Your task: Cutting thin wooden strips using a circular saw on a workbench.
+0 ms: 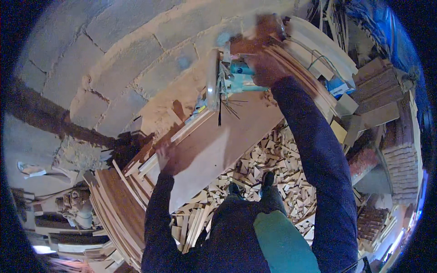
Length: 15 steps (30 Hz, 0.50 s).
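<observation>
My left hand [166, 158] is low on the left of a pale plywood bench top [236, 123], fingers spread and touching the edge of light wooden strips [182, 132] lying along it. My right hand [266, 68] is raised at the teal bench saw [241, 68] at the far end of the bench, partly over the machine; its fingers are smeared, so I cannot tell what they grip. Above it is a blurred brown shape [268, 29] that I cannot make out. A silver metal bar [212, 82] stands at the saw's left side.
Sandy block walling [114, 50] rises beyond the bench. Many small wood offcuts [291, 173] cover the floor around my shoes [266, 179]. Long boards [114, 200] lean at the lower left. Stacked panels [378, 91] and a blue sheet [405, 54] are on the right.
</observation>
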### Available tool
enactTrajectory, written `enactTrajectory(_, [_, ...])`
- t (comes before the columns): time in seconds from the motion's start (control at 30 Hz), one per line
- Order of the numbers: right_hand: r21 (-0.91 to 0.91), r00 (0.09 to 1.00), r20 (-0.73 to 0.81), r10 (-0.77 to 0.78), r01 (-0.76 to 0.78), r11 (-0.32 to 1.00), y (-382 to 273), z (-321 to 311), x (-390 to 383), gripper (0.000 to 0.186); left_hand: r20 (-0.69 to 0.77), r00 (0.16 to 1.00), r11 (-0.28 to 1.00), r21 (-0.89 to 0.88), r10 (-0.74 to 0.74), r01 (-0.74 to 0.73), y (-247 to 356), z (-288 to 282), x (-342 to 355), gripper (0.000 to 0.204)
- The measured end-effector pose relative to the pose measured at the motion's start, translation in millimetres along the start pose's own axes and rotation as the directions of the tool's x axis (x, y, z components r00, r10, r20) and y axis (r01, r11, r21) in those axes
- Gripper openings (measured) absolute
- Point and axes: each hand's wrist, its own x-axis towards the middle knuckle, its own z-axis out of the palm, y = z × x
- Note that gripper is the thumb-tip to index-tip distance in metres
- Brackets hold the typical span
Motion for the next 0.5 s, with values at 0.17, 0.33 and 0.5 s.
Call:
enactTrajectory(0.17, [0.044, 0.998, -0.027, -0.057, 0.058, 0.997, -4, -8, 7, 0.06, 0.101, 0.946, 0.905, 0.338, -0.309, 0.26, -69, 11, -68, 0.058])
enactTrajectory(0.33, [0.016, 0.988, 0.122, -0.095, 0.093, 0.995, 14, -18, 19, 0.062, -0.043, 0.953, 0.928, 0.219, -0.3, 0.301, -74, -11, -77, 0.051])
enactTrajectory(0.5, [0.094, 0.98, -0.014, -0.199, 0.2, 0.975, 45, -3, 36, 0.057, 0.051, 0.948, 0.923, 0.254, -0.313, 0.291, -66, -25, -80, 0.048])
